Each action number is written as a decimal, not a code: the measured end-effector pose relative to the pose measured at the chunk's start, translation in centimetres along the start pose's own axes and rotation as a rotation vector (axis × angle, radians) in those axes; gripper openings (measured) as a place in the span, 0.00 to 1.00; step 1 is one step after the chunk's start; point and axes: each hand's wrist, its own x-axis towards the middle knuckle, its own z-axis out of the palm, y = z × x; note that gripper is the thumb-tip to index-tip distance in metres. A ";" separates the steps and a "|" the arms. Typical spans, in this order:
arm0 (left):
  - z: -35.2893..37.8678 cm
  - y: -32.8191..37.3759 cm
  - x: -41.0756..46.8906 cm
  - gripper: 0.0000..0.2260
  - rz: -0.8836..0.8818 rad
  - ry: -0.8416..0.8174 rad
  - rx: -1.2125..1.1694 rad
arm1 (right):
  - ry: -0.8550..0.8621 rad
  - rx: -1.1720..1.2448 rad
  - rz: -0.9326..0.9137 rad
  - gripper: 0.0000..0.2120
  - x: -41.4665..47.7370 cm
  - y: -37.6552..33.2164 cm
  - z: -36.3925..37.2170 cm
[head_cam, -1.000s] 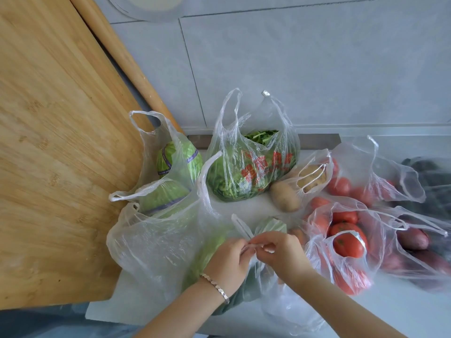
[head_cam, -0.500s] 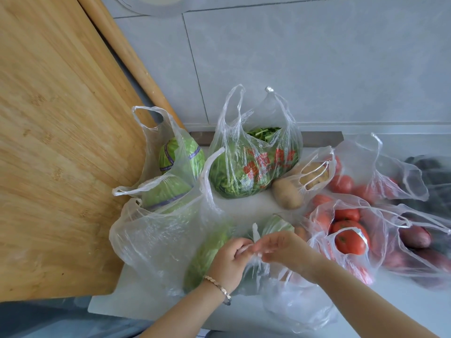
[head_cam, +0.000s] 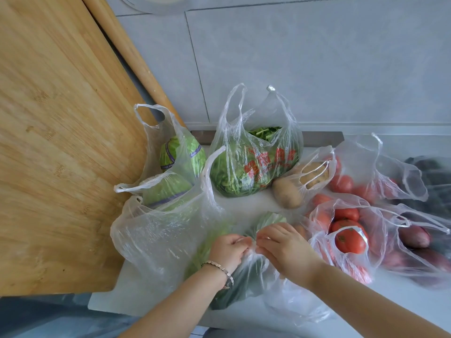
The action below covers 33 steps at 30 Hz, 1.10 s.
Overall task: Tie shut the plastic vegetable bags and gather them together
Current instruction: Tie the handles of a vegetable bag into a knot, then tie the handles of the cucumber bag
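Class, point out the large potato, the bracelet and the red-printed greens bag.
large potato (head_cam: 286, 193), head view, its middle.
bracelet (head_cam: 220, 267), head view, band across the wrist.
red-printed greens bag (head_cam: 256, 167), head view, red lettering.

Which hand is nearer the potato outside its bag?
Right. The right hand, pinching the bag handles, is just below the potato in view; the left hand, pinching too, is farther, lower left.
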 end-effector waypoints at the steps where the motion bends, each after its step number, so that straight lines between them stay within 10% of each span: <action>1: 0.1 0.0 0.1 0.11 0.041 0.026 0.081 | -0.002 -0.031 0.018 0.19 0.0 -0.1 0.1; 9: -0.6 -0.1 1.3 0.11 0.146 0.162 0.405 | -0.161 0.001 0.161 0.12 -2.3 0.6 0.4; 14: -2.1 0.6 1.8 0.12 0.147 0.069 0.762 | -0.695 0.145 0.457 0.16 1.2 -0.6 -0.7; 18: -6.1 2.7 -0.3 0.08 0.535 0.214 0.858 | -0.359 0.411 0.601 0.14 6.1 -1.9 -2.5; 21: -10.0 3.5 -1.7 0.12 0.874 0.645 0.880 | -0.203 0.517 0.632 0.25 10.8 -3.6 -3.0; 24: -13.2 3.5 -2.0 0.26 0.472 0.980 0.657 | -0.326 0.551 0.625 0.37 14.6 -5.4 -1.5; 27: -15.2 3.3 -1.6 0.37 -0.092 0.926 0.348 | -0.471 0.624 0.709 0.31 16.6 -6.3 0.7; 29: -16.1 3.2 -1.4 0.25 -0.137 0.770 0.043 | -0.385 0.721 0.705 0.12 16.8 -6.6 1.4; 33: -15.5 2.5 -1.7 0.17 -0.034 0.499 -0.157 | -0.247 0.796 0.698 0.16 14.9 -5.9 0.1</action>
